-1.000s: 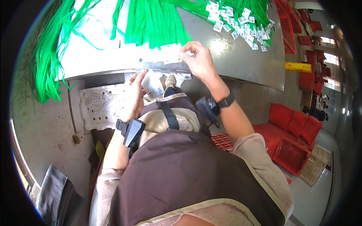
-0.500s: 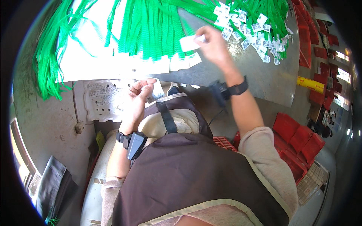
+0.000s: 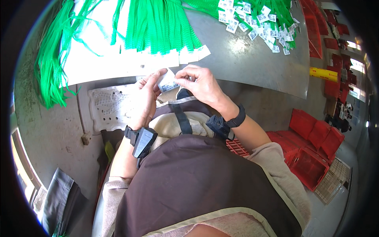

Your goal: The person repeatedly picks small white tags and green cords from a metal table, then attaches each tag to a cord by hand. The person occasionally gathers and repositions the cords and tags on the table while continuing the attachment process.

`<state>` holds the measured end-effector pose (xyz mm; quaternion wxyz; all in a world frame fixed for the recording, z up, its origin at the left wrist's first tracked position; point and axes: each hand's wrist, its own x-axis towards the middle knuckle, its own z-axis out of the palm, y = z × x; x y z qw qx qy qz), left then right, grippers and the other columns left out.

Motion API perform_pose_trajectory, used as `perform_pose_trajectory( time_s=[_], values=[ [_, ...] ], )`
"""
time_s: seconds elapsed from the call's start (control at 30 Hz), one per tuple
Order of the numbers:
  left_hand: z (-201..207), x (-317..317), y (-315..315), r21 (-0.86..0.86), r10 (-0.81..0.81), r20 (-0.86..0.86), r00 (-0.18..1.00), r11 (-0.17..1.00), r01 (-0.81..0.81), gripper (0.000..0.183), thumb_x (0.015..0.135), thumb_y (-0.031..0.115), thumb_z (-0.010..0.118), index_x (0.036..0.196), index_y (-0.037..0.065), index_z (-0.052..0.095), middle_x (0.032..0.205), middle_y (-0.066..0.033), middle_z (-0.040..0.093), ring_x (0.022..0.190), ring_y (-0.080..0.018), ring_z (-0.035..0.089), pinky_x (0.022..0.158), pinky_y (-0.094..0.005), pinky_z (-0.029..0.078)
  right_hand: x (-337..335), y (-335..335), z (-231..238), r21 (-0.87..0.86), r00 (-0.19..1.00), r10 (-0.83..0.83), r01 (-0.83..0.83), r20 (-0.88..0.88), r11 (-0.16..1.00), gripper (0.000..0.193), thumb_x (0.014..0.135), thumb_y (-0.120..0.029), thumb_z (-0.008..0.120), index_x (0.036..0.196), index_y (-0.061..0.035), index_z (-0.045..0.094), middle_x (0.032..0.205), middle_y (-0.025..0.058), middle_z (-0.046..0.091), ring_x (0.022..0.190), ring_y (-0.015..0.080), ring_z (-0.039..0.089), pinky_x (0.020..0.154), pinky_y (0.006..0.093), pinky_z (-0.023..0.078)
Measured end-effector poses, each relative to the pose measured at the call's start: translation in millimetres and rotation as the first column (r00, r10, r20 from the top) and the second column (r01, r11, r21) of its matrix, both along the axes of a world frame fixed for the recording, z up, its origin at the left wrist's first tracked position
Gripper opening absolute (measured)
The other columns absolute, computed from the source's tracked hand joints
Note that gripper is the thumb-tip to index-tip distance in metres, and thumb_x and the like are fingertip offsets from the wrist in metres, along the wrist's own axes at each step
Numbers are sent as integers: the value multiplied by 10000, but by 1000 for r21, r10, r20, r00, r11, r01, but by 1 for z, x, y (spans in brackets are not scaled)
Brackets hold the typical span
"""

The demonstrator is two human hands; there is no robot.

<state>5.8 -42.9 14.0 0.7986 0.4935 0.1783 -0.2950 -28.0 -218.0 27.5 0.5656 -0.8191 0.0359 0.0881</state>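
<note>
In front of my lap, just off the table's near edge, my left hand point(image 3: 145, 98) pinches a white printed label point(image 3: 168, 83) between thumb and fingertips. My right hand point(image 3: 202, 83) has its thumb and fingers closed at the label's right edge. Beyond them, a row of green mesh net sleeves point(image 3: 160, 27) lies on the table, their near ends by a line of white labels point(image 3: 152, 60). The rightmost label point(image 3: 203, 52) in that row sits tilted at the end of the netting.
The metal table point(image 3: 252, 67) carries a pile of labelled green nets point(image 3: 276, 31) at the far right. More green netting point(image 3: 51, 75) hangs over its left edge. A white perforated plastic piece point(image 3: 108, 106) is below the table. Red crates point(image 3: 310, 168) stand at the right.
My right hand has come back from the label at the row's right end, down to the label in my left hand. My left hand stays almost in place.
</note>
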Motion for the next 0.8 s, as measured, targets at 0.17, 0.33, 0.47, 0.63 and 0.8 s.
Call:
perform_pose_trajectory(
  time_s=[0.17, 0.33, 0.47, 0.63, 0.8],
  values=[
    [-7, -3, 8, 9, 31, -23, 999, 999, -31, 283, 892, 182, 546, 1057, -33, 626, 1018, -107, 652, 859, -155, 638, 776, -276, 506, 2, 8, 4, 20, 999, 2, -1, -32, 1000, 122, 791, -68, 660, 908, -35, 662, 792, 18, 597, 641, 82, 498, 582, 231, 402],
    [-12, -5, 13, 24, 94, -32, 995, 995, -93, 293, 890, 194, 554, 1067, -31, 620, 1010, -108, 652, 858, -157, 639, 769, -280, 507, 8, 11, -13, -13, 998, 61, -61, 26, 998, 117, 796, -65, 655, 902, -15, 651, 812, 36, 598, 675, 91, 534, 603, 238, 423],
    [-23, -6, 13, 108, 195, -94, 976, 977, -185, 307, 880, 205, 565, 1072, -33, 599, 1014, -123, 646, 848, -168, 644, 740, -299, 520, 15, 8, -14, -48, 980, 195, -192, 51, 980, 100, 793, -62, 659, 868, 3, 647, 791, 33, 614, 664, 77, 542, 601, 226, 431],
    [-37, 0, 22, 235, 293, -123, 948, 937, -259, 332, 860, 220, 580, 1072, -35, 575, 1035, -122, 638, 840, -174, 648, 707, -305, 530, 49, -2, -17, 86, 997, 0, 7, -82, 996, 98, 776, -74, 673, 809, 12, 640, 715, 19, 631, 633, 53, 548, 581, 203, 439],
    [-41, -8, 23, 363, 197, -79, 977, 919, -156, 336, 834, 141, 613, 1121, -25, 557, 995, -92, 637, 844, -154, 631, 732, -284, 516, 84, 2, -63, -337, 993, 40, -76, -112, 938, 141, 748, -131, 691, 813, -15, 644, 686, 49, 623, 634, 103, 567, 596, 253, 456]
  ],
)
